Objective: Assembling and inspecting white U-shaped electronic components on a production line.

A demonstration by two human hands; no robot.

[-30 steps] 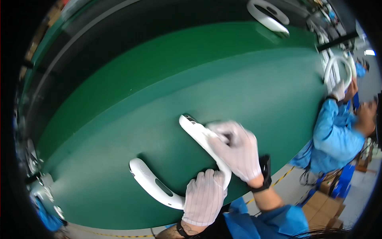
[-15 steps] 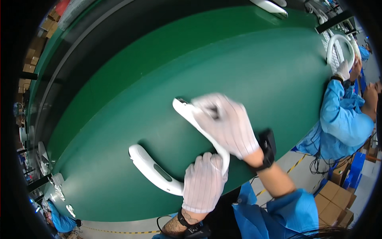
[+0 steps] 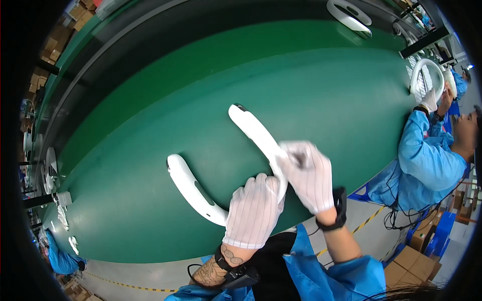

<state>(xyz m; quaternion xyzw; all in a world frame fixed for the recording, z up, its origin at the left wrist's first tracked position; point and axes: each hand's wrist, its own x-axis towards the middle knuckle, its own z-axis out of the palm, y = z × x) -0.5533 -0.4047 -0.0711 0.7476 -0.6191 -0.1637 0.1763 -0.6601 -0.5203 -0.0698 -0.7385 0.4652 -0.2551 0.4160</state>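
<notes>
A white U-shaped neckband device (image 3: 193, 193), shaped like a neck fan, has its bend towards me and its two limbs pointing away. A dark oval inlay shows on its left limb. My left hand (image 3: 253, 210), in a striped white glove, is closed around the near bend and hides part of it. At the inner part of the right limb, my gloved right hand (image 3: 307, 175) has its fingers curled in a pinch against the white edge. Motion blurs those fingertips, and anything small between them is hidden.
The device is over a green work surface (image 3: 150, 220). Another white neckband (image 3: 349, 17) lies at the far edge. To the right, a co-worker in a blue smock (image 3: 432, 155) holds a white ring-shaped piece (image 3: 414, 80). Small white pieces (image 3: 74, 245) lie at the far left.
My right hand has moved nearer along the right limb, from its far end to its inner part, uncovering the limb. My left hand keeps its grip. The whole view has shifted slightly.
</notes>
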